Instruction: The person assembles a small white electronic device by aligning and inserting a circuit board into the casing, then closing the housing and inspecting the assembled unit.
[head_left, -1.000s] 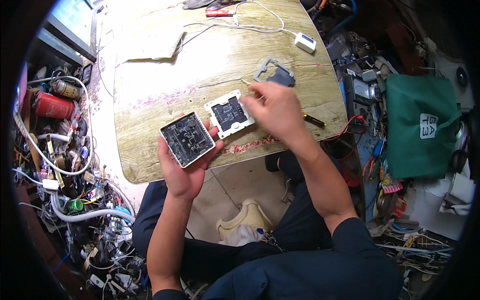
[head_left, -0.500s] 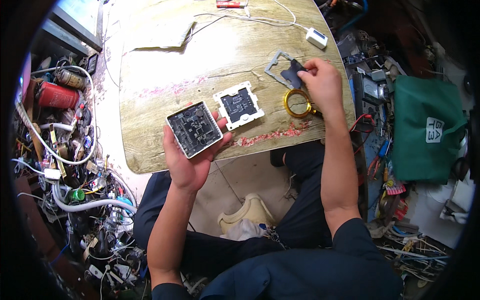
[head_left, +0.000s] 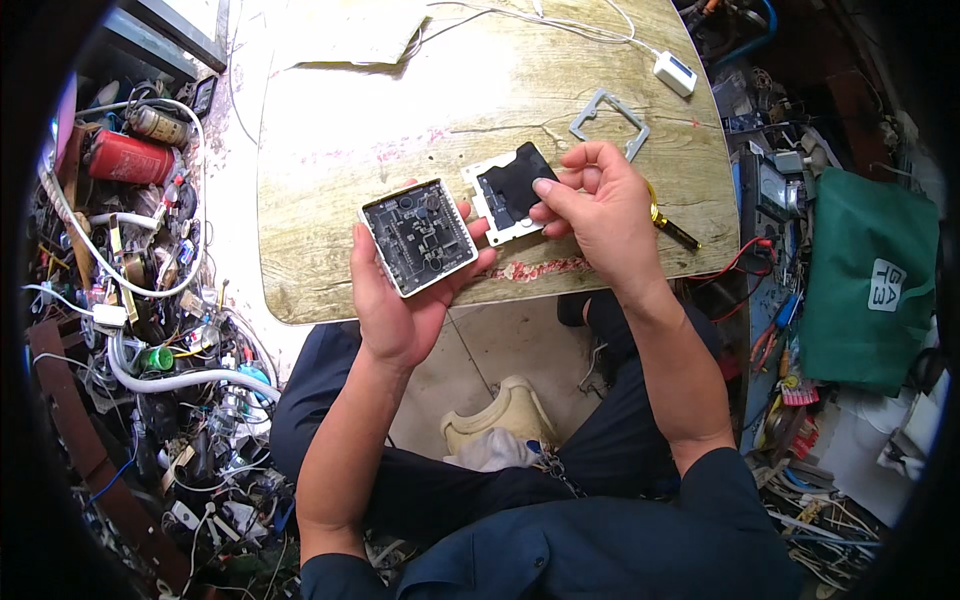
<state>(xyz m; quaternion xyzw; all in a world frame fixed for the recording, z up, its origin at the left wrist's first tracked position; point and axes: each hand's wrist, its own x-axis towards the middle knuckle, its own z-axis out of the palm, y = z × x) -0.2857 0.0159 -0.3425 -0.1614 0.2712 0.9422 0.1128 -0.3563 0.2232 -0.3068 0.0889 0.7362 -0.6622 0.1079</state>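
Observation:
My left hand point(head_left: 396, 318) cradles a square white casing with a black circuit board point(head_left: 418, 238) facing up inside it. Between the thumb and fingers of my right hand point(head_left: 606, 208) is a thin black sheet point(head_left: 520, 182) with a notched outline. The sheet hangs over a white frame point(head_left: 482, 211) holding another dark circuit board, and hides much of that board. A grey rectangular frame point(head_left: 608, 122) lies on the table beyond my right hand. Beside my right wrist, a magnifying glass point(head_left: 676, 233) shows its black handle, while its gold ring is mostly covered by the hand.
On the wooden table point(head_left: 330, 270) are a white corded device point(head_left: 675, 74) and a pale packet point(head_left: 365, 40). Piles of cables and parts point(head_left: 200, 430) crowd the left side. To the right hang a green bag point(head_left: 868, 290) and red test leads point(head_left: 742, 262).
My right hand has carried the black sheet leftward from the grey frame to above the white frame. My left hand still holds the casing. The whole view has shifted slightly.

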